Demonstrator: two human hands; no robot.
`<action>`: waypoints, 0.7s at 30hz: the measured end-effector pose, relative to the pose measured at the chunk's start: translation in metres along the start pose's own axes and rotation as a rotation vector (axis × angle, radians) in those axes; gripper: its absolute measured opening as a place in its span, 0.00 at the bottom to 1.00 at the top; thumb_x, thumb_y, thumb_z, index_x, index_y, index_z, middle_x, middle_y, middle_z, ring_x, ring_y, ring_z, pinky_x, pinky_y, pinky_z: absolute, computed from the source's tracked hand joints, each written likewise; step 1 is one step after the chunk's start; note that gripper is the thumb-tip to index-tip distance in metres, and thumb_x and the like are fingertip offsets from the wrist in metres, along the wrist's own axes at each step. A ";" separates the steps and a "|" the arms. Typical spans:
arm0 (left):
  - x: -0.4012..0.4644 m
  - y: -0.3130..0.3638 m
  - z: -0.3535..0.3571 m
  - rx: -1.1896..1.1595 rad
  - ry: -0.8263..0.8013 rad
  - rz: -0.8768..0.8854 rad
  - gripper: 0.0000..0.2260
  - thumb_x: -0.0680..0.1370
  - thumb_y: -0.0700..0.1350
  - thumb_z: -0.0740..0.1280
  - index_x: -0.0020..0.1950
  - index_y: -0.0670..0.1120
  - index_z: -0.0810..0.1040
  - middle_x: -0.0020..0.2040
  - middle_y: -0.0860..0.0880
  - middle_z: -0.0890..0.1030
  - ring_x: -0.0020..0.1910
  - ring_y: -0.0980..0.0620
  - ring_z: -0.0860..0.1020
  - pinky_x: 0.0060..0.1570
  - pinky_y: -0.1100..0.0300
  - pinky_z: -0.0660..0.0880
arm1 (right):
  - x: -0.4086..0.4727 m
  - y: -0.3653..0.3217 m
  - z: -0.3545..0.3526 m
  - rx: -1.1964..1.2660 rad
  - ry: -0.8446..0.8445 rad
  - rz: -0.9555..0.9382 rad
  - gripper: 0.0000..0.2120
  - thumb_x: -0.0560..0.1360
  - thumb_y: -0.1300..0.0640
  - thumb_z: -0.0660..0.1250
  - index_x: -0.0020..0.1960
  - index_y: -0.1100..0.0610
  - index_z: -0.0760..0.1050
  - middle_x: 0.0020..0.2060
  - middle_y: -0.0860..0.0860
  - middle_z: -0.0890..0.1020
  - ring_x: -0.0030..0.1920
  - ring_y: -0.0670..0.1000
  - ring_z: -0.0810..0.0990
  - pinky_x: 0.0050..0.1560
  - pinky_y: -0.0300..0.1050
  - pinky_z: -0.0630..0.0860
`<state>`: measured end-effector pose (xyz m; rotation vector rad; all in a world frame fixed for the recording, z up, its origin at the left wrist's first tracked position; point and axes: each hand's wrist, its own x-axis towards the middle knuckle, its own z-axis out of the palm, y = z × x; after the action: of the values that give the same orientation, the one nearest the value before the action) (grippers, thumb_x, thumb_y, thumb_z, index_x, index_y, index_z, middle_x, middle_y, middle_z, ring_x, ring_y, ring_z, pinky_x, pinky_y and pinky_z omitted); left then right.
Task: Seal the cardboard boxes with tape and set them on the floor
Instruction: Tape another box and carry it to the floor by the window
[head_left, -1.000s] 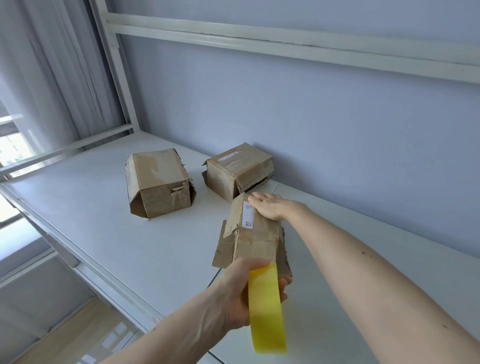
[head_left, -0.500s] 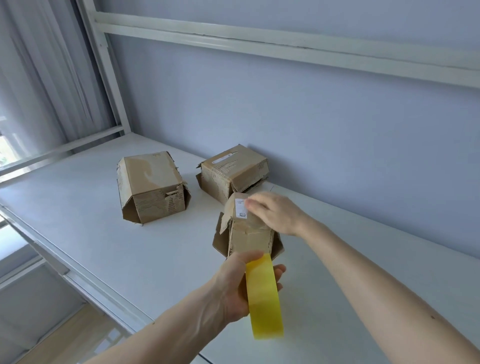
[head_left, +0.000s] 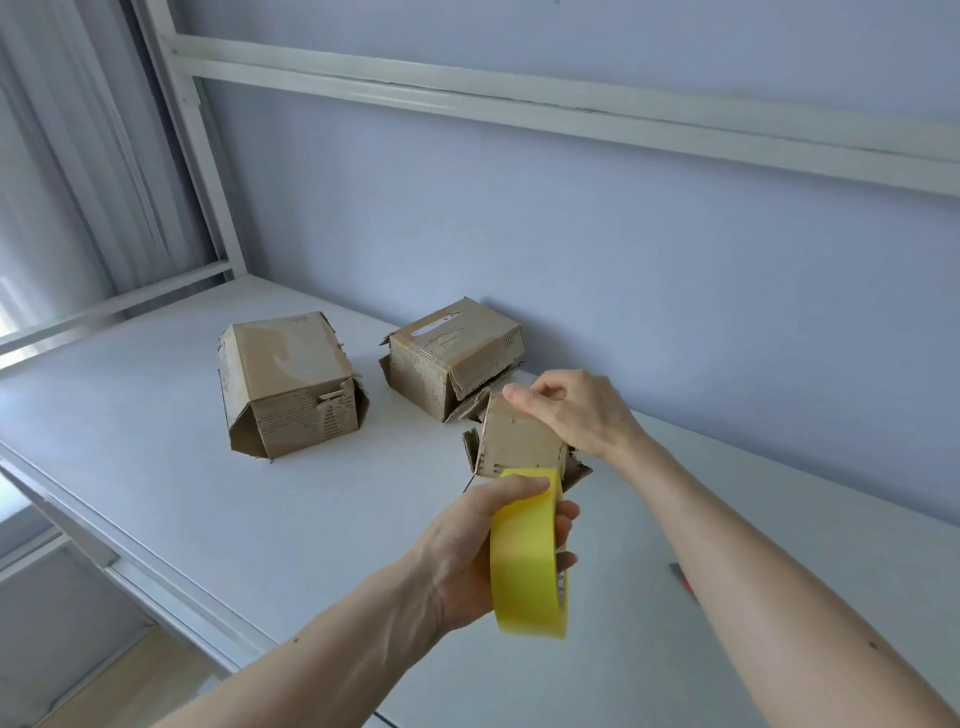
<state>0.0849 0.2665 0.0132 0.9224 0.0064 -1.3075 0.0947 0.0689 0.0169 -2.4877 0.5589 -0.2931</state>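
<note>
We've got 3 cardboard boxes on the white table (head_left: 156, 467), none sealed yet as far as we can tell. Left hand (head_left: 483, 545) grips the yellow tape roll (head_left: 527, 556), thumb over the top of the rim, fingers curled round the far side. Roll sits just in front of the small box (head_left: 519, 441), partly covering its lower edge. Right hand (head_left: 576, 410) is on that box's top far corner, fingers curled and pinching the flap edge.

Beyond the right hand, near the wall: the second box (head_left: 452, 353), flaps loose at its near side. Well off to the left of both hands: the third box (head_left: 285, 379), lower flaps splayed.

Handling, our read: boxes look light and probably empty, cardboard worn and torn at the edges, so soft at the flaps and stiffer at the folded corners. We should hold by the body or corners, not the ragged flaps; they could tear or spring open. Tape may stick poorly to the peeled, ribbed patches. Roll is rigid, easy to hold through the core. Red item (head_left: 685, 582) beside the right forearm, can't identify it.
</note>
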 end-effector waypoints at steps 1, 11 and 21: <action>0.001 0.002 0.001 0.017 -0.004 -0.002 0.19 0.71 0.44 0.72 0.58 0.37 0.80 0.44 0.42 0.83 0.37 0.49 0.81 0.46 0.51 0.81 | 0.004 0.001 -0.002 0.009 -0.011 0.011 0.30 0.70 0.25 0.63 0.43 0.52 0.82 0.34 0.42 0.81 0.40 0.45 0.80 0.45 0.46 0.76; 0.002 0.021 0.009 0.138 0.094 -0.028 0.16 0.76 0.48 0.72 0.57 0.37 0.79 0.38 0.41 0.83 0.32 0.49 0.81 0.42 0.55 0.79 | 0.026 0.003 -0.002 -0.047 -0.014 0.060 0.31 0.73 0.28 0.63 0.29 0.54 0.63 0.25 0.49 0.66 0.29 0.51 0.68 0.35 0.47 0.65; 0.013 0.014 0.011 0.199 0.101 0.069 0.13 0.78 0.44 0.70 0.58 0.37 0.79 0.40 0.42 0.84 0.34 0.49 0.81 0.39 0.56 0.81 | 0.013 0.004 -0.012 0.027 -0.181 -0.056 0.28 0.74 0.31 0.64 0.72 0.41 0.72 0.68 0.45 0.77 0.70 0.48 0.73 0.69 0.46 0.69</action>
<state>0.0949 0.2495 0.0216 1.1481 -0.0782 -1.2113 0.1014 0.0543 0.0257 -2.4746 0.4089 -0.0937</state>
